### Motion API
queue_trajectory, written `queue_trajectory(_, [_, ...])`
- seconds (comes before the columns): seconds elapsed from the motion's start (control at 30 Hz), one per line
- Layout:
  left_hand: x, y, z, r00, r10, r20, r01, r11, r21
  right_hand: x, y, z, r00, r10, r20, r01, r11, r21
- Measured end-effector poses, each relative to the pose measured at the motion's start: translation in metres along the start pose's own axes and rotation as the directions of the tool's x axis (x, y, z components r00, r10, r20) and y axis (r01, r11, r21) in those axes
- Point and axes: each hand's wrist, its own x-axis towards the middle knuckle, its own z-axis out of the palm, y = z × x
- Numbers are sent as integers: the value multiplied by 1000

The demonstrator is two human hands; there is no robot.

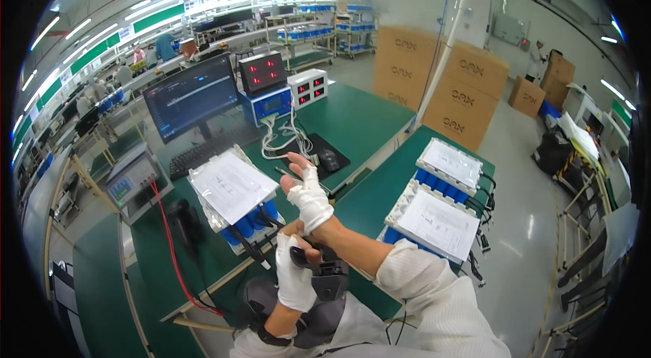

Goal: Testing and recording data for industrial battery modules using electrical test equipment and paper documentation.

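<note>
My right hand [309, 201], in a white glove with bare fingertips, is raised over the near edge of the green bench. Its fingers are stretched out and hold nothing. Just below it, my left hand [296, 276], in a similar glove, has its fingers curled in at the right wrist and glove cuff; what they grip is hidden. Close beside my left hand is a black device [330, 278], partly covered by it. To the left of my hands lies a blue battery pack [254, 224] with a white frame, black cables and a paper sheet [234, 185] on top.
Two similar packs [431, 219] [449, 163] lie on the right bench, cables hanging off its edge. Behind stand a monitor [196, 97], keyboard [203, 154], mouse [328, 158] and red-digit meters [263, 73]. Red leads [166, 222] run down at left. Cardboard boxes [468, 93] stand beyond.
</note>
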Motion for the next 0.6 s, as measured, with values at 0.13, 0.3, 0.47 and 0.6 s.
queue_trajectory(0.13, [18,-24,-23,937,348,-34,-332,917,221,1,-5,14,990,-128,-60,126,991,-35])
queue_trajectory(0.3, [21,-5,0,644,730,231,-665,384,641,7,5,11,952,-298,-68,295,954,-59])
queue_trajectory(0.47, [30,-8,-14,768,640,-16,-578,704,414,-1,29,12,894,-448,8,438,872,-220])
queue_trajectory(0.6, [41,-15,-27,840,526,-131,-484,837,256,-3,43,12,898,-440,-4,426,872,-242])
